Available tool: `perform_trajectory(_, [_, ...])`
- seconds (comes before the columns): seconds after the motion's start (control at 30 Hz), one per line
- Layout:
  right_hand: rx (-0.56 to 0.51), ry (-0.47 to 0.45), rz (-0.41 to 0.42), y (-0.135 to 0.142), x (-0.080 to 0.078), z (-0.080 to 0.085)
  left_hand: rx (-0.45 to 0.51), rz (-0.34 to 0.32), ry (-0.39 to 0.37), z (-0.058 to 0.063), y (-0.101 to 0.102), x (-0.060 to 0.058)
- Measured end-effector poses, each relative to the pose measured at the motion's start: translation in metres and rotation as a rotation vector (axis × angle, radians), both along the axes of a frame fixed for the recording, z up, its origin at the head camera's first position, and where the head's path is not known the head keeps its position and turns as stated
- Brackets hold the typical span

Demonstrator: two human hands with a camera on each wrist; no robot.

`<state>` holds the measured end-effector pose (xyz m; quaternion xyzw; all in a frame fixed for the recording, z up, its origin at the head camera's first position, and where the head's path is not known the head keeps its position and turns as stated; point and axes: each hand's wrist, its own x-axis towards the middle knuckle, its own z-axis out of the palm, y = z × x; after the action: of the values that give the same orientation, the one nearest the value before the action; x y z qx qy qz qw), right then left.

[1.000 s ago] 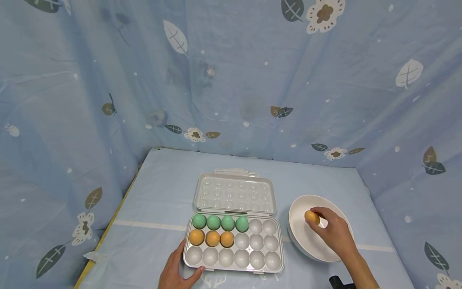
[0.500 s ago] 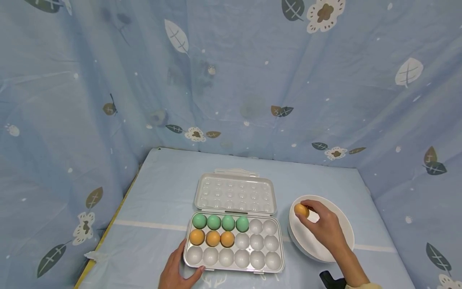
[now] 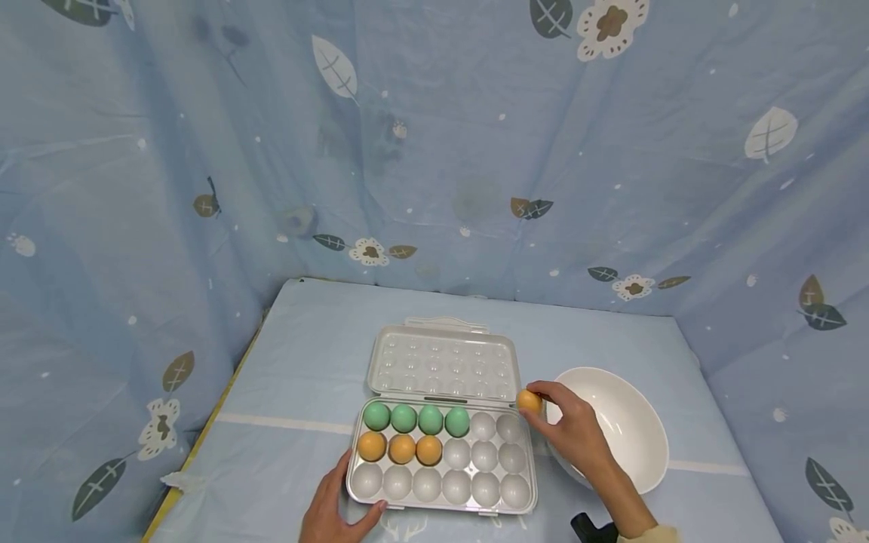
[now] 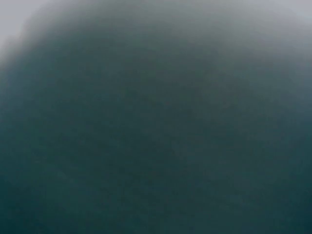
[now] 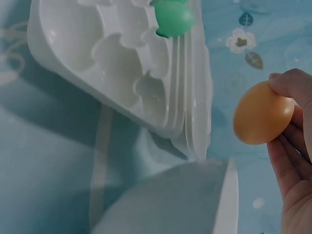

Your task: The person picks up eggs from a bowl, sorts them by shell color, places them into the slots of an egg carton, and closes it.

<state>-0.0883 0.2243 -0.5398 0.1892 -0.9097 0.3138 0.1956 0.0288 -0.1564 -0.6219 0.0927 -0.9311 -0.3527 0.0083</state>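
Observation:
My right hand (image 3: 570, 428) pinches an orange egg (image 3: 529, 401) between thumb and fingers, beside the egg box's right rear corner. In the right wrist view the orange egg (image 5: 263, 113) is held up past the hinge side of the box. The white egg box (image 3: 441, 504) lies open, its lid (image 3: 444, 362) folded back. Green eggs (image 3: 431, 420) fill part of its rear row; three orange eggs (image 3: 402, 449) sit at the left of the middle row. My left hand (image 3: 334, 507) rests at the box's front left corner, thumb on the front edge. The left wrist view is dark and blurred.
A white bowl (image 3: 634, 430) stands right of the egg box, partly behind my right hand and forearm. A black object (image 3: 592, 529) sits by the right wrist. Pale blue cloth (image 3: 299, 347) covers the table, and a patterned curtain (image 3: 434, 151) hangs behind it.
My right hand has carried the orange egg left from over the bowl to the egg box's right rear corner. My left hand has stayed at the box.

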Motion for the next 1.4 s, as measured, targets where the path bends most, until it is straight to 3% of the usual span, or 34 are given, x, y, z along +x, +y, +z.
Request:
perform_trajectory(0.2, [-0.028,-0.018,0.052,-0.017,0.000,-0.006,-0.004,0.003,-0.040,0.004,0.002,-0.001])
perform_trajectory(0.57, [-0.158,-0.041,0.157,-0.051,0.005,-0.020,-0.007,0.002,-0.033,0.006,0.003,-0.002])
perform_trajectory(0.9, [-0.358,-0.058,0.279,-0.072,0.013,-0.039,-0.011,0.013,-0.052,0.008,0.005,-0.003])
perform_trajectory(1.13, [-0.403,-0.210,0.284,-0.081,0.024,-0.050,-0.013,0.009,-0.054,0.009,0.005,0.002])
perform_trajectory(1.4, [-0.428,-0.262,0.260,-0.085,0.027,-0.053,-0.013,0.022,-0.034,0.010,0.007,0.002])
